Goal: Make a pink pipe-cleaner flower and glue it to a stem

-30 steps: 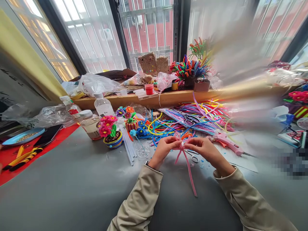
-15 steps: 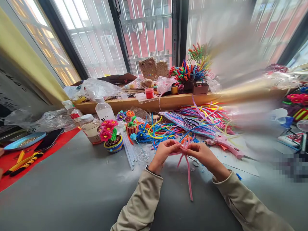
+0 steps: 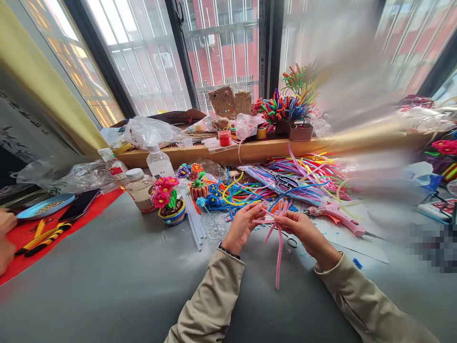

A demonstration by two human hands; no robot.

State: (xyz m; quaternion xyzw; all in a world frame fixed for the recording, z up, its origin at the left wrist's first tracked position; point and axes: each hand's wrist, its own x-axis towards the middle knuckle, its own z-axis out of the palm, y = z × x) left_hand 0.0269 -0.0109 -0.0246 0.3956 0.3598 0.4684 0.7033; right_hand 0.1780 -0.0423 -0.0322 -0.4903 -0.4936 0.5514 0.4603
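Above the table (image 3: 117, 276), both hands (image 3: 241, 228) (image 3: 307, 233) pinch pink fuzzy stems (image 3: 279, 262).

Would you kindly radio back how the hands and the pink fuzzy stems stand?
Right hand pinching pink fuzzy stems; left hand with fingertips at them. One long end hanging. Silver scissors lying close by, partly hidden.
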